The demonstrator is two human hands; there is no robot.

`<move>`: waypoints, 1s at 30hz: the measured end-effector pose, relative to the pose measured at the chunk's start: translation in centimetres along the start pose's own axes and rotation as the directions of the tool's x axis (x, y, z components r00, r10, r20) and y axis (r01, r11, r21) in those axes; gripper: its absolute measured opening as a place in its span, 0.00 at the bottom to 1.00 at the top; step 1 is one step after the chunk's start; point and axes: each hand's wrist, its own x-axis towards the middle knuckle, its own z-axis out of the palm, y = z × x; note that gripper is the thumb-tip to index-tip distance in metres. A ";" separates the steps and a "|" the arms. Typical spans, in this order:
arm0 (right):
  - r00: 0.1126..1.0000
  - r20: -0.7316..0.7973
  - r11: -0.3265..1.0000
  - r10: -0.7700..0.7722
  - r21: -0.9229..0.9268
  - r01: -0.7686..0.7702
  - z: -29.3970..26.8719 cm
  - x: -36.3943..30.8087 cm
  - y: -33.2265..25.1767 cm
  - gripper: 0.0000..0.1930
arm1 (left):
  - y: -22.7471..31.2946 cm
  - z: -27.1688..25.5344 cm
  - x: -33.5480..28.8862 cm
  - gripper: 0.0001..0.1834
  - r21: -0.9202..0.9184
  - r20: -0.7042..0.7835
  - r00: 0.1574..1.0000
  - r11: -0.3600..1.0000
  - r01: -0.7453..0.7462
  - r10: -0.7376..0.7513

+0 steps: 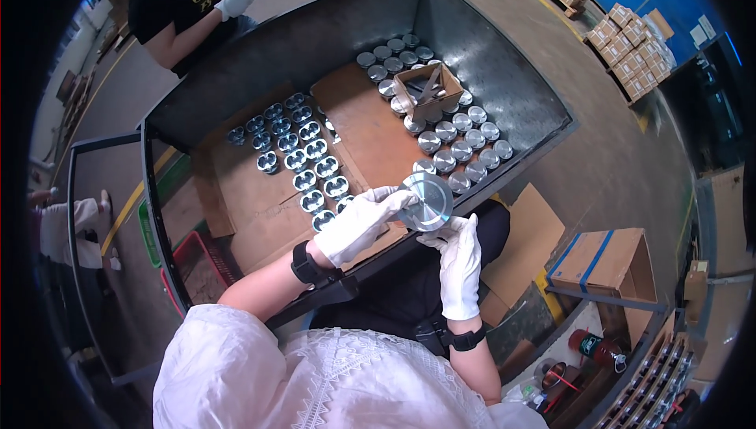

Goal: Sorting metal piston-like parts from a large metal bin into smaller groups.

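A shiny silver engine piston is held up over the near edge of a dark metal bin, its round flat crown facing me. My left hand, in a white glove, grips its left rim. From below, my right hand, also gloved, pinches the lower right edge. Past my left hand, several pistons lie in rows on cardboard with their hollow undersides up. Beyond the held piston, more pistons stand crown up at the right of the bin.
A small open carton with dark pieces sits among the far pistons. The bin's wall surrounds the work. Across it, a person in white gloves holds a part. A red crate and a cardboard box stand outside the bin.
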 end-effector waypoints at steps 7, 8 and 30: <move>0.998 -0.051 0.999 0.044 0.015 -0.044 -0.1 0.2 0.4 0.29 | -0.2 -0.1 0.2 0.18 -0.032 0.027 0.999 0.999 -0.041 0.042; 0.997 -0.056 0.999 0.044 0.013 -0.043 -0.2 0.3 0.7 0.29 | 0.4 0.0 -0.1 0.17 0.058 0.020 1.000 0.998 0.014 -0.015; 0.985 -0.043 0.949 0.170 0.278 -0.152 1.6 0.1 0.9 0.22 | -1.1 2.9 -0.9 0.27 0.582 -0.032 0.593 0.497 -0.643 0.805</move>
